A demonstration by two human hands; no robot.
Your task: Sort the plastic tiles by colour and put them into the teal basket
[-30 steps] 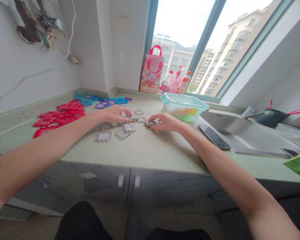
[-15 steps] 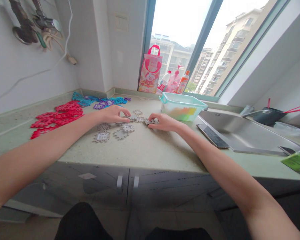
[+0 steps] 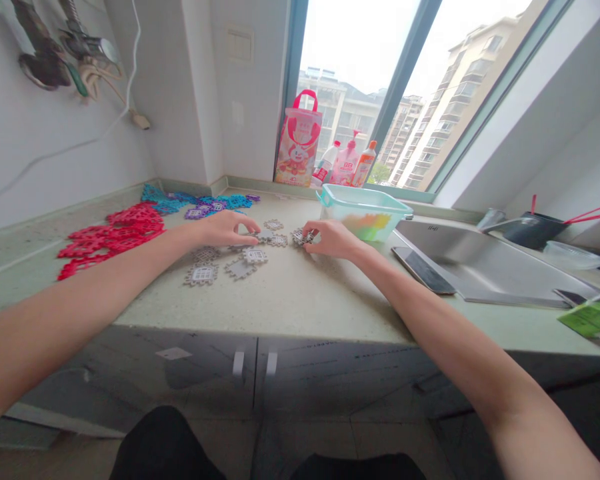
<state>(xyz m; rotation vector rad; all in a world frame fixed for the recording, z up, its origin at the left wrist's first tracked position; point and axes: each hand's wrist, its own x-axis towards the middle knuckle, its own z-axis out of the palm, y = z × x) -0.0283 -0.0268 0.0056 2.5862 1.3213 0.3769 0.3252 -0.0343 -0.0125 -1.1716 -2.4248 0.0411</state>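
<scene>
My right hand (image 3: pixel 333 239) pinches a grey interlocking puzzle piece (image 3: pixel 299 236) with a window-like cutout, near the plastic tub. A small gap separates it from another grey piece (image 3: pixel 279 240) to its left. My left hand (image 3: pixel 226 228) has thumb and fingers closed at the left end of that grey cluster, on a grey piece partly hidden by the fingers. In front of it lie more loose grey pieces, among them a windowed one (image 3: pixel 255 255), a plain one (image 3: pixel 241 269) and another windowed one (image 3: pixel 201 275). One more grey piece (image 3: pixel 272 225) rests behind the cluster.
Red pieces (image 3: pixel 125 227) are heaped at the left, with blue and purple pieces (image 3: pixel 215 205) behind. A translucent green tub (image 3: pixel 363 207) stands right of centre. Beyond it are a phone (image 3: pixel 423 270) and a steel sink (image 3: pixel 480 260). Bottles (image 3: pixel 347 160) and a pink bag (image 3: pixel 299 147) line the window.
My right hand has shifted slightly right with its grey piece, opening a gap between that piece and the cluster. My left hand stays almost in place.
</scene>
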